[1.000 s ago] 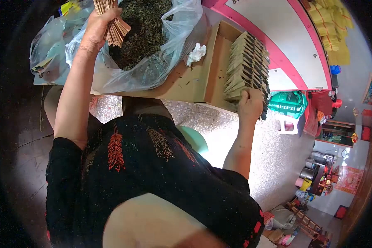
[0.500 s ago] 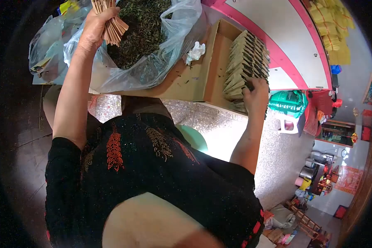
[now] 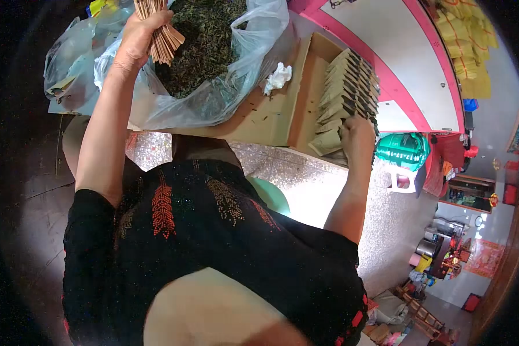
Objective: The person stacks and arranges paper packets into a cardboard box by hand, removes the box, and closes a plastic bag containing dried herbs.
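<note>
My left hand [image 3: 137, 39], at the upper left, is closed around a bundle of thin, flat brown paper-like strips [image 3: 166, 45]. The bundle is above the edge of a heap of dark dried leaves [image 3: 205, 52], which lies in an open clear plastic bag [image 3: 254, 43]. On the right, my right hand [image 3: 360, 137] has its fingers curled onto the near end of a row of small tan packets [image 3: 337, 92] with dark tops. They stand tightly packed in a shallow cardboard box [image 3: 294, 106]. My fingertips pinch a packet there, partly hidden by the hand.
Crumpled white tissue [image 3: 278, 78] lies between the bag and the box. A pink and white cabinet [image 3: 403, 52] stands behind the box. Right of my forearm are a green bag [image 3: 402, 150] and a white plastic stool [image 3: 402, 180]. Yellow packs [image 3: 461, 46] are at upper right.
My right hand has closed in on the near packets, its fingers more curled. Packets at that end now lean flatter. The view has shifted slightly; my left hand still grips the bundle.
</note>
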Demonstrator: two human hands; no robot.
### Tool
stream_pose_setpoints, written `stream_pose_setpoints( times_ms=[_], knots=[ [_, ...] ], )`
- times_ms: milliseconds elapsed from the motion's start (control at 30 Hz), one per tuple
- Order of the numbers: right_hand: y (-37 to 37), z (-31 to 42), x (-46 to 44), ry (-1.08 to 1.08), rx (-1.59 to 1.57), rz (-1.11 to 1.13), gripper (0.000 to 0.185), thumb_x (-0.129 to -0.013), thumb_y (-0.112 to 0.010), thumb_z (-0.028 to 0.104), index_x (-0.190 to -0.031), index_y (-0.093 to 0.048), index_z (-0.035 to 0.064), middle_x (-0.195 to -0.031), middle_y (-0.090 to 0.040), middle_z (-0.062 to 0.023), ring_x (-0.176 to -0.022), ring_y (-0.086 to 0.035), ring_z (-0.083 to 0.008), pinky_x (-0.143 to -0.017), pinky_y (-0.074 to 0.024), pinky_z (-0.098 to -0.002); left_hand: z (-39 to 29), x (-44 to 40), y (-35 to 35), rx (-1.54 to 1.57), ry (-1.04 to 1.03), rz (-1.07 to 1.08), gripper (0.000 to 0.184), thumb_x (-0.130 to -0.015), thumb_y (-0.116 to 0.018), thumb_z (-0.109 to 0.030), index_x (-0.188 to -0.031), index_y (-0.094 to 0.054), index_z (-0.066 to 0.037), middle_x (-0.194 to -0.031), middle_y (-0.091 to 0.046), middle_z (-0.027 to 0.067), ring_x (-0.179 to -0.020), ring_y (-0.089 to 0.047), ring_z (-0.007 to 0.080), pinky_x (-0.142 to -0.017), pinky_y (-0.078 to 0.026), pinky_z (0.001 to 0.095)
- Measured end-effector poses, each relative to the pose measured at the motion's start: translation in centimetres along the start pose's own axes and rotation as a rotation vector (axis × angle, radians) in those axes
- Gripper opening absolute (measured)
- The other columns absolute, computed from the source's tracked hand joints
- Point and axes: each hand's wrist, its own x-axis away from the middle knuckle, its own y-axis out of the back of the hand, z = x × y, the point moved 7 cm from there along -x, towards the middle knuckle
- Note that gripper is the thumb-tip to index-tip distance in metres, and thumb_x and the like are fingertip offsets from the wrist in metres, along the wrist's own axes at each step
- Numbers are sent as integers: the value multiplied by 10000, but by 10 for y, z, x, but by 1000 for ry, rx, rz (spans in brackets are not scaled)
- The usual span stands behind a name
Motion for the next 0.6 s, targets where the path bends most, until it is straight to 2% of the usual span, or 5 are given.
stream_pose_setpoints(
  times_ms=[100, 167, 333, 500, 600],
  knots=[
    [16, 1, 2, -42, 26, -95, 72, -649, -608, 39, -703, -562, 27, -767, -546, -136, -756, -540, -335, -656, -446, -416, -10, 6, -3, -78, -83, -119, 366, -755, -628, -146, -1081, -535, -9, -866, -583, 55, -763, -569, 147, -710, -470, 292],
    [38, 13, -2, -38, 44, -96, 67, -648, -591, 21, -687, -537, 27, -744, -539, -148, -730, -539, -333, -644, -442, -411, -28, 6, -1, -802, -90, -176, 327, -758, -623, -275, -1017, -605, -77, -984, -625, 134, -893, -587, 233, -807, -453, 358],
    [93, 63, -43, 52, -474, -314, 53, -674, -543, -60, -672, -507, -21, -633, -431, -42, -604, -443, -131, -567, -378, -251, -30, 14, -11, -343, -32, -115, 261, -672, -656, -140, -899, -583, -33, -816, -595, 40, -753, -563, 137, -710, -460, 289],
    [22, 83, -129, -53, -801, -349, 57, -701, -565, -31, -750, -593, -35, -680, -581, -117, -672, -539, -189, -679, -432, -280, -35, 28, -25, -245, 16, 97, 370, -648, -666, -118, -994, -549, -64, -884, -598, 48, -824, -555, 148, -788, -447, 286],
    [-30, 133, -168, -202, -1586, -223, 137, -751, -590, 8, -872, -614, -54, -789, -624, -95, -743, -571, -176, -738, -449, -278, -49, 37, -26, -201, -75, 101, 449, -635, -742, -163, -1019, -536, -53, -931, -592, 43, -899, -531, 135, -855, -422, 283]
  ],
)
